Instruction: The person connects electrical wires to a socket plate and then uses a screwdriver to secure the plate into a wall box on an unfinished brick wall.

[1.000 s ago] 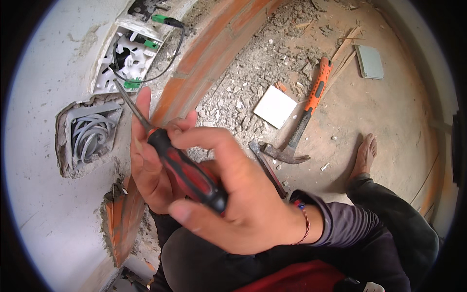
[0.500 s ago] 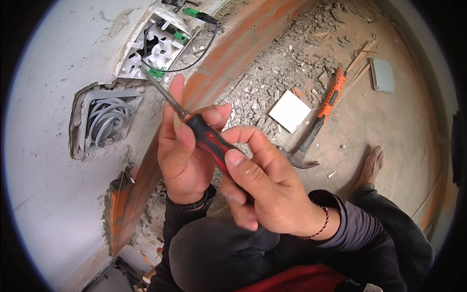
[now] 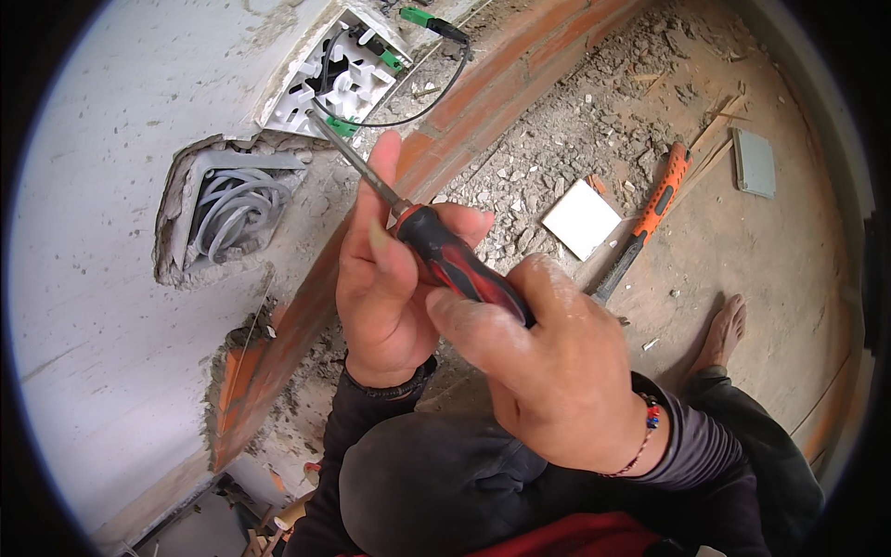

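My right hand (image 3: 566,362) is closed on the back end of a screwdriver (image 3: 469,269) with a red and black handle. My left hand (image 3: 380,297) steadies the front of the handle loosely between thumb and fingers, its index finger stretched along the shaft. The metal shaft points up and left. Its tip overlaps the lower edge of an uncovered white wall box (image 3: 320,88); contact cannot be made out. Inside the box are green connectors (image 3: 390,60) and dark cable. A thin black cable (image 3: 436,111) loops out to a loose green plug (image 3: 418,17).
Beside the box, a rough wall hole holds coiled grey conduit (image 3: 232,209). A brick ledge (image 3: 501,74) runs along the wall, with rubble (image 3: 548,121) beyond. On the floor lie a white square plate (image 3: 582,219), an orange-handled hammer (image 3: 664,190) and a grey cover (image 3: 754,162).
My right hand has turned over the handle, its back now facing up and its fingers wrapped further round. The whole scene has shifted slightly right in view; the left hand keeps its hold.
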`<state>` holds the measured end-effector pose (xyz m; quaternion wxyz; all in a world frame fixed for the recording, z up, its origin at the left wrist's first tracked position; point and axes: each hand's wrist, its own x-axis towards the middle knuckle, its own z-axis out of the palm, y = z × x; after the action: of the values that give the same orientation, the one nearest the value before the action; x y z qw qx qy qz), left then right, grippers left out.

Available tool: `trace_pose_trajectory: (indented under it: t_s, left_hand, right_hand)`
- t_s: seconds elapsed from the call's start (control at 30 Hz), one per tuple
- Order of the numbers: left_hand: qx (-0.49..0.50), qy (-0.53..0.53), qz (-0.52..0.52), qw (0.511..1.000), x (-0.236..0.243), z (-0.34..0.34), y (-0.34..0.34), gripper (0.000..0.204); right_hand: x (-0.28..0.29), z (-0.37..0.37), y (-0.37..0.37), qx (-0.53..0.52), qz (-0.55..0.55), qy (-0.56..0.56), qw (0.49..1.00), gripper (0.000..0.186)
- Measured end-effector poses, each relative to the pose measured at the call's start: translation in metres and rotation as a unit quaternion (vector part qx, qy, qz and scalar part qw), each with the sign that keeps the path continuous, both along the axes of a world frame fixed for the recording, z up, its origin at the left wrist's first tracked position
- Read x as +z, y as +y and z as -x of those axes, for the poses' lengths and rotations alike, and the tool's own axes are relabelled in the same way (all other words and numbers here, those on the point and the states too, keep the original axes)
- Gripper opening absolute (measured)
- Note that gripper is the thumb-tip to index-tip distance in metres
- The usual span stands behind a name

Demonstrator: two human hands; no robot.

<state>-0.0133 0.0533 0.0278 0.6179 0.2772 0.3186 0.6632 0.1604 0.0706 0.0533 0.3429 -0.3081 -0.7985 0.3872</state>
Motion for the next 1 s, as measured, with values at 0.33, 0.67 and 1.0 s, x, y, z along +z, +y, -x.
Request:
trace_pose_trajectory:
  t_s: [0.33, 0.67, 1.0]
  left_hand:
    - [-0.002, -0.009, 0.010, 1.000, -0.002, -0.003, 0.004, 0.079]
    - [-0.006, 0.057, -0.002, 0.998, 0.002, 0.000, 0.009, 0.085]
    - [0.038, 0.117, 0.046, 0.991, 0.018, -0.012, 0.011, 0.090]
  right_hand:
    - [0.002, 0.001, 0.007, -0.025, 0.249, 0.107, 0.962, 0.043]
    - [0.016, -0.006, 0.002, 0.024, 0.432, 0.183, 0.883, 0.049]
    - [0.014, -0.010, -0.001, -0.042, 0.259, 0.161, 0.952, 0.040]
